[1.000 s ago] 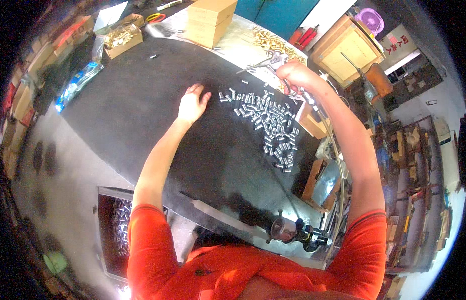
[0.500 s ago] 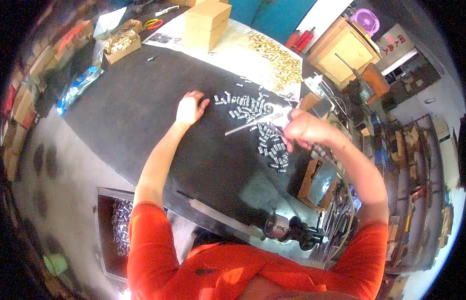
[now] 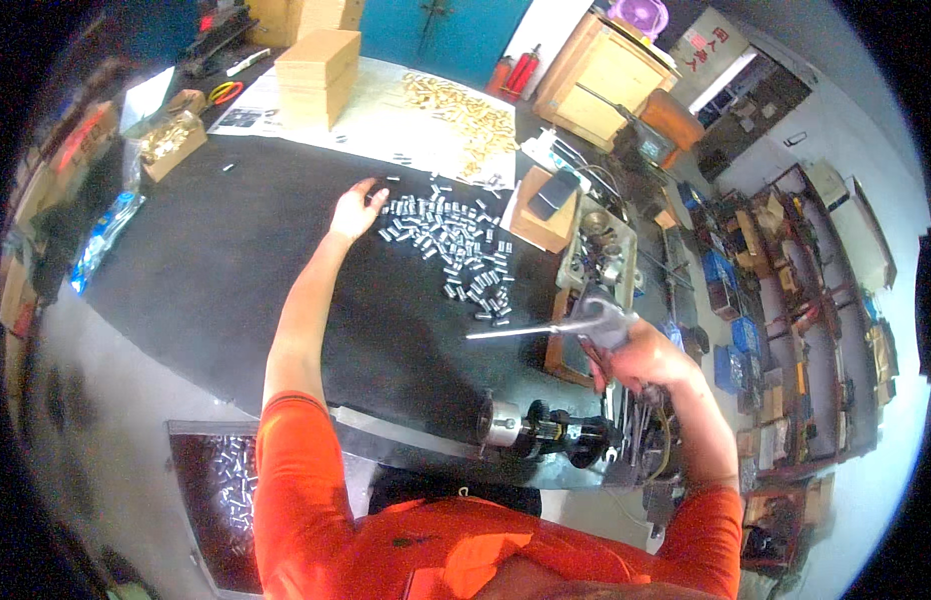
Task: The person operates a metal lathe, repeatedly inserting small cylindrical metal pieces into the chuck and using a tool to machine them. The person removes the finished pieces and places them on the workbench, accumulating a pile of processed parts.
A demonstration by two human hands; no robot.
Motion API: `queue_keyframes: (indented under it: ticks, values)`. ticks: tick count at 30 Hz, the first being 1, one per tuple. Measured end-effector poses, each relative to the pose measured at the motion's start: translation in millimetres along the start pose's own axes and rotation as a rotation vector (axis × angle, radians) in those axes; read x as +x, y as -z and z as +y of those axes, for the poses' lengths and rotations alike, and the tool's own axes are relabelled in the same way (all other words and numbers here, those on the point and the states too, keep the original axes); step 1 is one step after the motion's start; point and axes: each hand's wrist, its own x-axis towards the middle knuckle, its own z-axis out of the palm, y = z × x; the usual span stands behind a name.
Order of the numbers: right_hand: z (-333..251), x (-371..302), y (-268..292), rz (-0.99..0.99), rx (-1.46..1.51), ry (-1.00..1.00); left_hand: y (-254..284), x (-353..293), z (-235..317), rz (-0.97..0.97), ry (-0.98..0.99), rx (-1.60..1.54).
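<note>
Many small silver metal cylinders (image 3: 448, 235) lie loosely spread over the dark tabletop (image 3: 226, 270). At the left edge of this spread, my left hand (image 3: 356, 210) rests with thumb and fingers apart; nothing shows in it. My right hand (image 3: 641, 358) grips a grey pistol-grip tool (image 3: 596, 318) with a long thin metal rod pointing left. The tool hangs right of the cylinders, above the table's right side. Blur hides the details of its body.
At the back, a cardboard box (image 3: 316, 80) and many brass-coloured pieces (image 3: 466, 120) sit on white paper. A cylindrical metal fixture (image 3: 546, 430) stands near the front edge. To the right are a carton (image 3: 539, 215) and a tray of metal parts (image 3: 601, 250). A bin (image 3: 201, 500) of metal pieces is lower left.
My right hand has drawn the tool back from above the cylinders, toward me and to the right. My left hand stays beside the cylinders. The whole view has turned rightward.
</note>
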Motion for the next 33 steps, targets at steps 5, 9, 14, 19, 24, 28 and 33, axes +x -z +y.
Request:
queue_keyframes:
  ticks: [5,9,14,19,24,28,33]
  values:
    - [60,-62,-14,0.337,0.059,0.132,-11,0,-9,0.043,-0.059,0.034]
    - [111,-105,-66,-0.018,1.015,0.424,-14,-4,-9,0.031,-0.072,0.033]
    - [173,-85,-142,-0.277,0.415,-0.036,-11,-19,-7,0.021,-0.080,-0.023]
    - [172,-35,-204,-0.370,0.523,-0.053,-12,-43,0,-0.131,0.070,-0.117]
    - [233,-2,-269,-0.370,0.357,0.162,-10,-76,28,-0.146,-0.006,-0.100]
    - [278,-7,-290,-0.124,-0.434,0.719,-2,-89,44,-0.108,-0.070,-0.019]
    - [248,-57,-256,-0.049,-0.383,0.029,-2,-76,35,0.005,-0.102,-0.006]
